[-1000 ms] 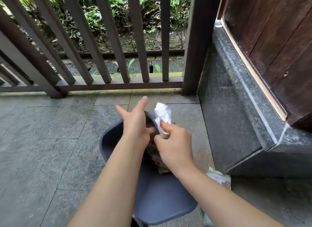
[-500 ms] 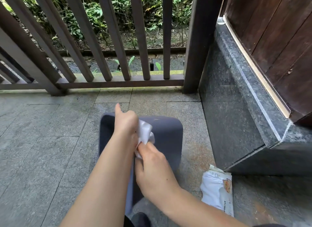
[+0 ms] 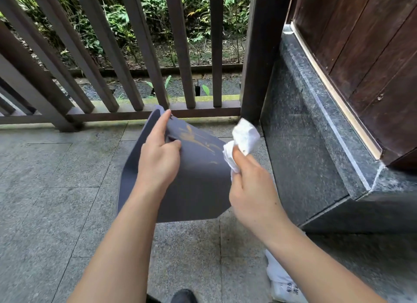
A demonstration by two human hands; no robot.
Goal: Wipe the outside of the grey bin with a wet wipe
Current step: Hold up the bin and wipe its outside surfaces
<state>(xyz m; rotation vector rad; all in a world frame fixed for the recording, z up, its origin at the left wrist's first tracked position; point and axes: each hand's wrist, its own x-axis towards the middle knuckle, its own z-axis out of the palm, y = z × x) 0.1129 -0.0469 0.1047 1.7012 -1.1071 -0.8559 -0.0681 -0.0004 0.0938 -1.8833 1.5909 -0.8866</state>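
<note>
Grey bin (image 3: 198,185) is being gripped by the left hand (image 3: 159,160) above stone floor tiles (image 3: 56,190), beside a wooden railing (image 3: 126,54). A white wipe (image 3: 242,142) is being pinched by the right hand (image 3: 252,190).

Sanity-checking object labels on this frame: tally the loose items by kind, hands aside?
Grey bin: 1
Wet wipe, crumpled: 1
Wipes packet, on the floor: 1
Total: 3
</note>
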